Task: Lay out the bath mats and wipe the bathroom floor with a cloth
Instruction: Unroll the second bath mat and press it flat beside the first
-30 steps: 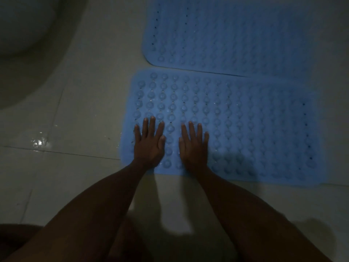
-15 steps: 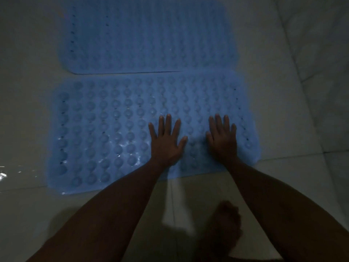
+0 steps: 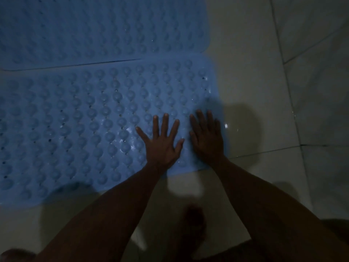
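Observation:
Two blue bumpy bath mats lie flat on the pale tiled floor, long sides nearly touching. The near mat (image 3: 85,125) fills the left and middle of the head view; the far mat (image 3: 94,29) lies behind it. My left hand (image 3: 161,142) presses flat on the near mat close to its right end, fingers spread. Beside it, my right hand (image 3: 206,137) lies flat with straight fingers at the mat's right edge. No cloth is visible.
Wet, glossy floor tiles (image 3: 264,91) stretch to the right, with grout lines and a few water drops. My bare foot (image 3: 194,224) stands on the tile below the hands, in dim light.
Both hands have slid along the near mat from its left end to its right end, staying flat on it. The view has followed them to the right.

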